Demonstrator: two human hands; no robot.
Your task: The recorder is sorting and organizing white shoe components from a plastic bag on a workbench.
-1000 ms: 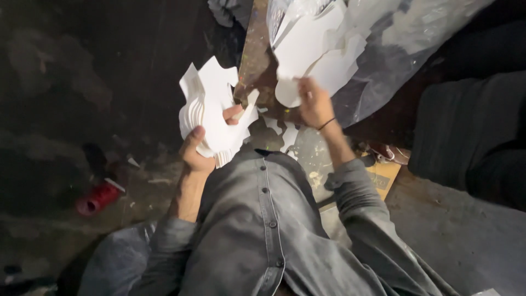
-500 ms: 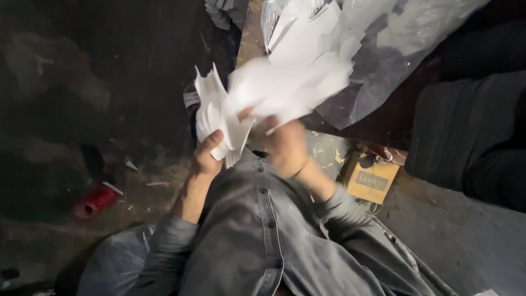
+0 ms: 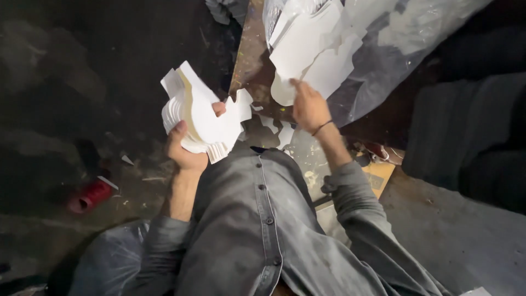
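I held a stack of white cut-out sheets in my left hand, raised in front of my chest over the dark floor. The sheets were all cut to one curved outline, and their layered edges showed as a fanned ridge along the left side and at the lower corner. My thumb pressed on the near face of the stack and my fingertips curled over its top edge, so that hand was closed firmly around it.

My right hand was up and to the right of the stack, well apart from it, with the fingers bent and reaching against the lower edge of a loose white sheet in a heap of the same cut-outs. I could not tell whether the fingers had pinched that sheet or only touched it. A thin dark band circled that wrist.

The heap lay in a clear plastic bag spread open at the far right. Under it ran a stained brown board, with a few white offcuts scattered on the surface just beyond my grey shirt. A red cylindrical object lay on the floor to my left, and a flat piece of brown cardboard sat by my right elbow.
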